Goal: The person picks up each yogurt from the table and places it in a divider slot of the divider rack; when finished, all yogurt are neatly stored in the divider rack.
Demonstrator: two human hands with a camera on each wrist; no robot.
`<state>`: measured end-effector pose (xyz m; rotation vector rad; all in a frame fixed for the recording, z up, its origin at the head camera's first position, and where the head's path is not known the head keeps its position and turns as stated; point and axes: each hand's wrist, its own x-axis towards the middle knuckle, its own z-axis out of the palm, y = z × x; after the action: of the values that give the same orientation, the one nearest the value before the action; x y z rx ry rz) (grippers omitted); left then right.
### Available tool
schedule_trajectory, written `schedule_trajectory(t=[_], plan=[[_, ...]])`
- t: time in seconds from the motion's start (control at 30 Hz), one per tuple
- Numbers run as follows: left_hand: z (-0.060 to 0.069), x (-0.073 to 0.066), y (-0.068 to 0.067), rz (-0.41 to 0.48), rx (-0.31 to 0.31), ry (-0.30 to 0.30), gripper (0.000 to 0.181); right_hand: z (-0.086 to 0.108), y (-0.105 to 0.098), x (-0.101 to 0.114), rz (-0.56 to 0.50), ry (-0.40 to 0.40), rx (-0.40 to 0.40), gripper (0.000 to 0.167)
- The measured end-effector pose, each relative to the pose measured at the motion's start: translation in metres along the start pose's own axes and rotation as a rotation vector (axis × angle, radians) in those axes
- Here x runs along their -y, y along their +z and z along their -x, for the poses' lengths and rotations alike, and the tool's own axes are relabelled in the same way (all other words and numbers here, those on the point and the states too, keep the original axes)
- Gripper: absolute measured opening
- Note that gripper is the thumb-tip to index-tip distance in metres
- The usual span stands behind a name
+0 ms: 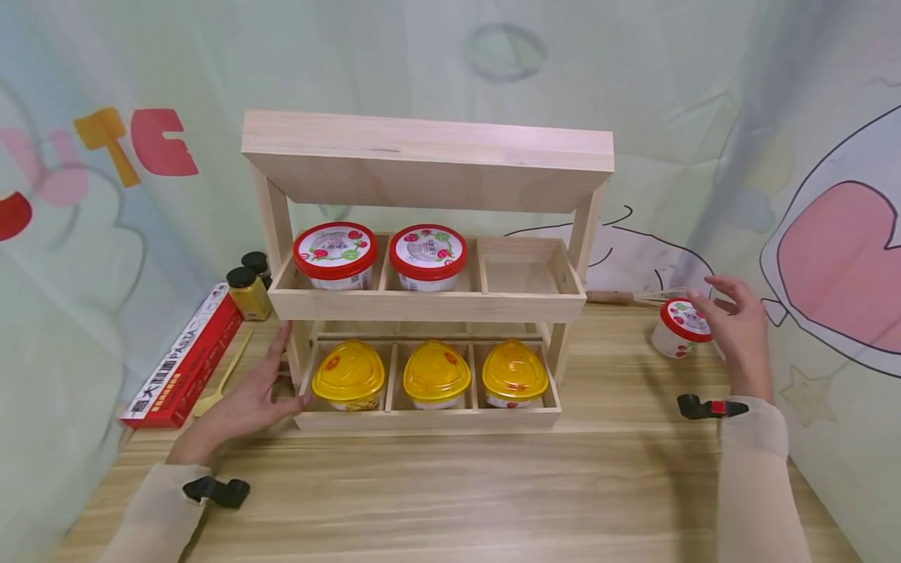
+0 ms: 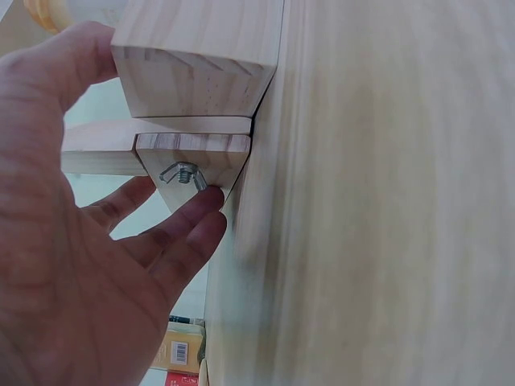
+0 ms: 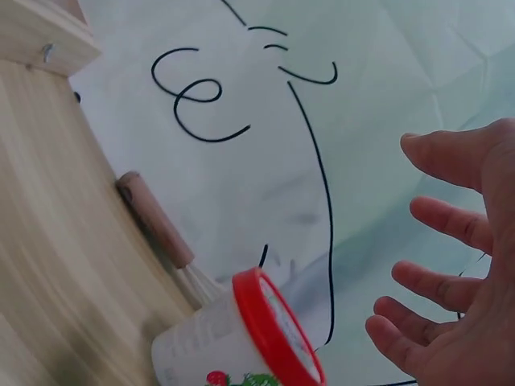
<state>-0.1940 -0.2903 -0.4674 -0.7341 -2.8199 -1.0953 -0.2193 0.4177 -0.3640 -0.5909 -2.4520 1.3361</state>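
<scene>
My left hand [image 1: 253, 395] rests against the lower left side of a two-tier wooden rack [image 1: 429, 306]. In the left wrist view its thumb touches the lower tray's block, and its fingertips lie by a wing nut [image 2: 185, 172] on the rack's leg. At the right, my right hand [image 1: 739, 336] hovers beside a white tub with a red lid [image 1: 681, 322], fingers spread and apart from it in the right wrist view. Two red-lidded tubs [image 1: 335, 250] sit in the upper tray's left and middle compartments. Yellow-lidded cups [image 1: 436, 375] fill the lower tray's three compartments.
Left of the rack lie a red pasta box [image 1: 184, 356] and a pale yellow spoon [image 1: 224, 383], with dark-capped jars [image 1: 249, 295] behind. A whisk [image 1: 615, 298] with a wooden handle lies behind the right tub. Printed curtains [image 1: 809, 195] surround the table.
</scene>
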Motion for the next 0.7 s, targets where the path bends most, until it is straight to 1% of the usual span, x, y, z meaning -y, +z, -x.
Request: schedule_trajectory(t=[0.17,0.3,0.37,0.47,0.6,0.7], plan=[[0.000,0.000,0.000,0.006,0.004,-0.006,0.135,-0.007,0.005,-0.015,0.060,-0.018,-0.034,0.072],[0.000,0.000,0.000,-0.008,-0.001,-0.012,0.135,-0.011,0.011,-0.027,0.112,-0.038,-0.051,0.073],[0.000,0.000,0.000,-0.008,-0.007,-0.004,0.135,-0.013,0.013,-0.032,0.144,-0.052,-0.053,0.073],[0.001,0.000,0.001,0.008,-0.014,0.013,0.136,-0.014,0.017,-0.038,0.162,-0.077,-0.047,0.073],[0.001,-0.001,0.002,0.021,-0.016,0.027,0.136,-0.016,0.021,-0.044,0.144,-0.093,-0.034,0.074],[0.001,0.000,0.002,0.016,-0.017,0.030,0.136,-0.019,0.023,-0.048,0.142,-0.121,-0.037,0.073]])
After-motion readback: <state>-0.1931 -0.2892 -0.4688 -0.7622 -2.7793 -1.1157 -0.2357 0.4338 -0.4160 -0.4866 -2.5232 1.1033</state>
